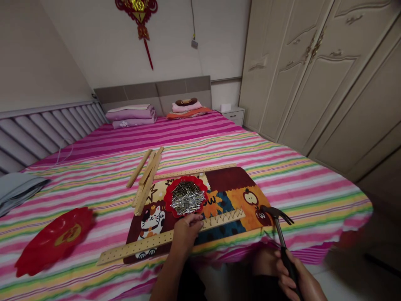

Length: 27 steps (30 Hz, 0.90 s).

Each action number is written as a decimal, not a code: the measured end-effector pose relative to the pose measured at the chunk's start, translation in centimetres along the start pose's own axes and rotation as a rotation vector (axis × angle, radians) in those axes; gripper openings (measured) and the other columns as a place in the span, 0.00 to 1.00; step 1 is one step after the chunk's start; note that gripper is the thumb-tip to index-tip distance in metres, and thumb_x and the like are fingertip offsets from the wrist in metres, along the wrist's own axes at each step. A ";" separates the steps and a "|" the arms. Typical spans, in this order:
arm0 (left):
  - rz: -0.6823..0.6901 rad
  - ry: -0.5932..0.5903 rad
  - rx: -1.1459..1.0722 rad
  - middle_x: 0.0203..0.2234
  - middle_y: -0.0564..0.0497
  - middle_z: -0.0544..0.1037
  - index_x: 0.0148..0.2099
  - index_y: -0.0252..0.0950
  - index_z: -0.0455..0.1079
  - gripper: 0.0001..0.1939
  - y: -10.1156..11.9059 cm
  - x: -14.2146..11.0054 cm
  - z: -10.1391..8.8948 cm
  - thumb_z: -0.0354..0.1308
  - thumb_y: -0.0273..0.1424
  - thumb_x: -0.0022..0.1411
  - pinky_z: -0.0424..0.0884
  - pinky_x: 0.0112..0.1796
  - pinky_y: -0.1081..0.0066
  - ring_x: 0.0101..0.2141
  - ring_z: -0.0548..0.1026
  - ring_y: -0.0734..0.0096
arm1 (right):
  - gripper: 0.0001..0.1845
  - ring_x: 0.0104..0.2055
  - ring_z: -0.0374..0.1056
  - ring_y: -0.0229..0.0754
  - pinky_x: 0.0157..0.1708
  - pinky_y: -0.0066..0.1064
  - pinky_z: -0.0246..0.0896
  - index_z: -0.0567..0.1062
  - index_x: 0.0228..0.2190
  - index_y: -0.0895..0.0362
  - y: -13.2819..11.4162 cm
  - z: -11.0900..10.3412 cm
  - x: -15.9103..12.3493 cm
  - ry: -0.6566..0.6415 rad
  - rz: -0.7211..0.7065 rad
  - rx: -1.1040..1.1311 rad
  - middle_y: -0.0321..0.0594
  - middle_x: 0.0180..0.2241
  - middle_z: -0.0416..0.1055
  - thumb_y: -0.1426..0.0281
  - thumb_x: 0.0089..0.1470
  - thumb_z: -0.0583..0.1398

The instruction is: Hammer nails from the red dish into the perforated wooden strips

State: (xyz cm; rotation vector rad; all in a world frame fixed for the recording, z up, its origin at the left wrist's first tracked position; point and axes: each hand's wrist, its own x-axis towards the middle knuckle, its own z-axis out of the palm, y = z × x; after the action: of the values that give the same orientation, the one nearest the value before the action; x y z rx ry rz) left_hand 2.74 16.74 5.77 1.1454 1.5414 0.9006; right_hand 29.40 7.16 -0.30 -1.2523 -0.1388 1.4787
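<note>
My left hand is closed in a pinch at the near rim of a red plate heaped with small metal nails; what it pinches is too small to make out. It hovers over a long perforated wooden strip with a row of nails standing in its right part. My right hand grips the black handle of a claw hammer, whose head is raised above the near right corner of a colourful cartoon mat. Strip and plate lie on the mat on the striped bed.
Several loose wooden strips lie at the mat's far left, another along its far edge. An empty red plate sits near left. Folded bedding and pillows are at the headboard. A wardrobe stands right.
</note>
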 end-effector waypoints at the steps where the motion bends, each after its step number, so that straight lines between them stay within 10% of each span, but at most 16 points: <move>1: 0.001 0.018 0.006 0.21 0.55 0.72 0.32 0.35 0.73 0.10 -0.2 0.0 0.2 0.58 0.32 0.44 0.62 0.21 0.78 0.23 0.68 0.75 | 0.31 0.10 0.42 0.26 0.06 0.18 0.36 0.66 0.30 0.56 0.0 0.1 -0.1 -0.001 -0.003 0.000 0.24 0.13 0.56 0.47 0.30 0.66; 15: 0.112 0.088 0.188 0.22 0.55 0.75 0.29 0.37 0.70 0.07 -0.7 -0.5 0.7 0.55 0.35 0.49 0.64 0.26 0.77 0.26 0.72 0.74 | 0.30 0.12 0.42 0.25 0.07 0.17 0.36 0.67 0.30 0.57 -0.2 0.3 -0.5 -0.006 -0.024 -0.006 0.24 0.14 0.56 0.50 0.30 0.67; 27: 0.484 0.121 0.520 0.24 0.52 0.73 0.27 0.37 0.67 0.08 -2.8 -0.6 1.4 0.49 0.28 0.55 0.64 0.32 0.73 0.28 0.71 0.72 | 0.25 0.11 0.48 0.30 0.06 0.21 0.42 0.65 0.33 0.54 -0.1 1.6 -2.4 -0.012 -0.163 -0.202 0.25 0.15 0.59 0.47 0.42 0.61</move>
State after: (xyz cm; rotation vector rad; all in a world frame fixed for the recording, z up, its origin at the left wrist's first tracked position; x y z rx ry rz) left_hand 3.45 15.42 2.98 1.9255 1.6808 0.9137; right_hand 27.81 6.16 1.87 -1.3597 -0.3984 1.3561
